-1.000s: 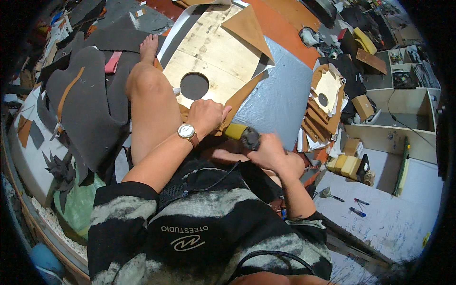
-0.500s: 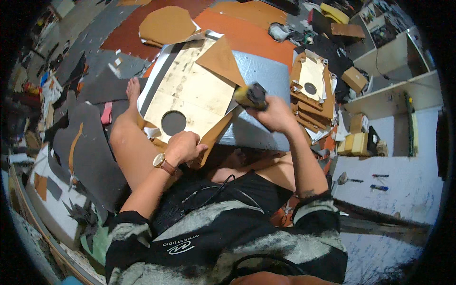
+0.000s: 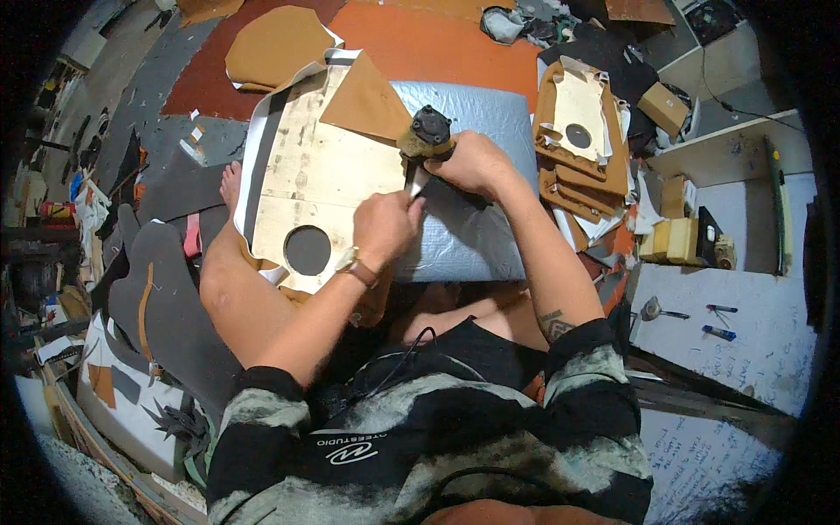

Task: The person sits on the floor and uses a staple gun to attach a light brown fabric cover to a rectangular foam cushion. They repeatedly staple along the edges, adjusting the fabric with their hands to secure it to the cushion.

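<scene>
The right hand (image 3: 468, 164) is gripping a yellow-and-black staple gun (image 3: 427, 133), fingers wrapping around its body. The tool is sitting over the right edge of a plywood panel (image 3: 306, 179); from where I am standing, I cannot tell whether its nose is touching the wood. The left hand (image 3: 388, 229) is curling closed just below the tool, pinching a white strip (image 3: 419, 181) at the panel's edge between thumb and fingers; the fingertips themselves are not showing. A wristwatch (image 3: 354, 262) is encircling the left wrist.

The panel is lying in front of the person, its round cutout (image 3: 308, 251) facing the near end. A triangular tan flap (image 3: 366, 101) is folding over its far right part. A silvery foil-faced slab (image 3: 477, 241) is lying at its right. Beyond the slab, tan-covered panels (image 3: 582, 188) are resting in a stack.
</scene>
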The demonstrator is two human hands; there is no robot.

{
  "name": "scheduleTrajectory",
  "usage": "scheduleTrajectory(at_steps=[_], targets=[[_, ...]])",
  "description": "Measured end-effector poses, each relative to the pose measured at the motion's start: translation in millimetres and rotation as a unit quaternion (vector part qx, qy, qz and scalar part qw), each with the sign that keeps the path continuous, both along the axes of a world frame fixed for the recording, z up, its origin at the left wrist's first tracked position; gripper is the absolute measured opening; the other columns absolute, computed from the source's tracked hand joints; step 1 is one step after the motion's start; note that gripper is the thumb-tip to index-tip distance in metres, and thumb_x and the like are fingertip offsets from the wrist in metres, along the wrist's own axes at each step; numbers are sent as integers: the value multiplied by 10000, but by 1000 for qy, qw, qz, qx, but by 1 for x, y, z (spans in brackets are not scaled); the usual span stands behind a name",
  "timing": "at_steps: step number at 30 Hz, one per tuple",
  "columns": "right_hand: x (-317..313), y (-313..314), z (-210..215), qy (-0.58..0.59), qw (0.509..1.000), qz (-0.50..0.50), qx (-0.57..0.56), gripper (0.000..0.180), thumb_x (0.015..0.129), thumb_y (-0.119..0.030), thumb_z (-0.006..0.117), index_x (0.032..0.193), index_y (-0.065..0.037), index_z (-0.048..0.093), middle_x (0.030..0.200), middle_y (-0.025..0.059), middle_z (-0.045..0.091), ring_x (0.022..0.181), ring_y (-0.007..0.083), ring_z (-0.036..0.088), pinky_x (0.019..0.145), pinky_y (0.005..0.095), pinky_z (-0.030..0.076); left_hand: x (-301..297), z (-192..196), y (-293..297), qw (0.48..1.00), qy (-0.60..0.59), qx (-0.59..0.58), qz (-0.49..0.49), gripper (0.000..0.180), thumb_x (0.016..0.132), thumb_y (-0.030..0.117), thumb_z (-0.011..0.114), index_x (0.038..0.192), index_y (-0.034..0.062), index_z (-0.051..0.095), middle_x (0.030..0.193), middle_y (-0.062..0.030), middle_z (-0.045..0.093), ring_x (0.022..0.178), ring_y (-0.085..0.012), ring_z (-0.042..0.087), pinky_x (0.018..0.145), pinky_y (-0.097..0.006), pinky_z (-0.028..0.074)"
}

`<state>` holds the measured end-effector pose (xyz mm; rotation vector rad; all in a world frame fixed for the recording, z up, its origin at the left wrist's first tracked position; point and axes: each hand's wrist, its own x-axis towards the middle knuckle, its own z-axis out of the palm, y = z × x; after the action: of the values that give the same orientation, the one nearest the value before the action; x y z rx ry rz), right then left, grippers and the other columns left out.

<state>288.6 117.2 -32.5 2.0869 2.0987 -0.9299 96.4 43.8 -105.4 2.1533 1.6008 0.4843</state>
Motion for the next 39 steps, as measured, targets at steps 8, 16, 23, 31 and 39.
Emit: scheduleTrajectory(at_steps=[8, 16, 23, 31, 39], targets=[[0, -1, 15, 11, 1000, -21, -14, 471, 858, -474, 763, 1248, -214, 817, 1246, 160, 786, 1168, 367, 743, 1028, 461, 581, -31, 12, -4, 996, 54, 63, 31, 431, 1017, 426, 708, 799, 54, 717, 678, -220, 693, 651, -433, 705, 624, -513, 562], [3, -8, 7, 38, 999, -19, 30, 465, 846, -464, 796, 1215, -183, 830, 1207, 180, 791, 1128, 378, 751, 1004, 464, 585, -40, 3, -4, 995, 46, 76, 48, 455, 1036, 451, 668, 796, 70, 732, 676, -218, 693, 652, -441, 704, 639, -530, 556], [3, -52, 35, 71, 997, -5, -28, 495, 842, -503, 835, 1096, -78, 845, 1003, 220, 806, 957, 413, 777, 886, 465, 594, -50, -5, 0, 998, 18, 51, 40, 458, 1047, 440, 639, 795, 75, 755, 698, -228, 706, 675, -444, 714, 657, -536, 570], [-18, -75, 14, -18, 998, 51, 38, 400, 850, -370, 825, 1017, -7, 818, 933, 260, 781, 889, 427, 770, 830, 492, 602, -47, -1, 1, 998, 18, 37, 41, 430, 1045, 426, 643, 842, 77, 790, 756, -230, 737, 738, -430, 739, 711, -521, 589], [-25, -83, 15, -46, 997, 56, -2, 444, 857, -397, 815, 1081, -14, 814, 978, 256, 787, 949, 426, 771, 878, 474, 603, -52, 0, 0, 999, -17, 8, 48, 413, 1028, 429, 660, 858, 70, 774, 784, -239, 729, 785, -435, 732, 724, -522, 573]])
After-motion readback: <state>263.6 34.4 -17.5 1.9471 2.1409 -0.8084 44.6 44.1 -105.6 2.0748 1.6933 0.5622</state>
